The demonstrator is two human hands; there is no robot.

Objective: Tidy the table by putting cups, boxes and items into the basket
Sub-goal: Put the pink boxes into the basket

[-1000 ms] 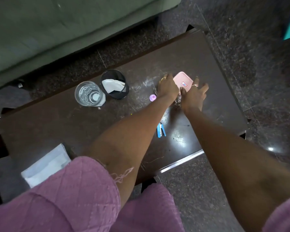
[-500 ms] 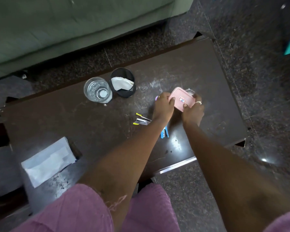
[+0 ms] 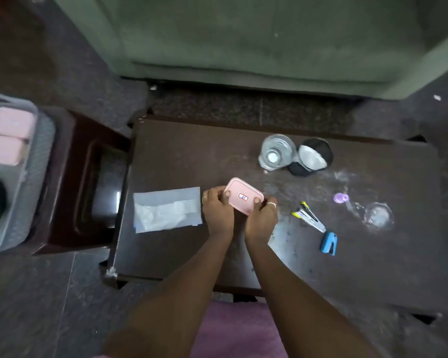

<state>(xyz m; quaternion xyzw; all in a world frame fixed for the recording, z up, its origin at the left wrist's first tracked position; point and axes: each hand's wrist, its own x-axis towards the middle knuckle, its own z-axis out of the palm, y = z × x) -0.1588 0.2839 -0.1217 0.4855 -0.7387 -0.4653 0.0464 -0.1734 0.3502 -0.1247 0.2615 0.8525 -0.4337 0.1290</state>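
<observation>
Both hands grip a small pink box with a sticker on its lid, held above the dark table. My left hand holds its left end and my right hand its right end. A grey basket stands on a stool at the far left and holds two pink boxes. On the table are a clear glass, a black cup with paper inside, a stapler-like tool, a blue item, a small purple cap and a clear plastic bag.
A green sofa runs along the far side of the table. A dark wooden stool sits between the basket and the table. White smudges mark the table at the right. My purple-clad lap is at the bottom edge.
Both hands have lifted the pink box and carried it leftward along the table, away from the stapler and purple cap. The view swung left, and the basket has come into sight.
</observation>
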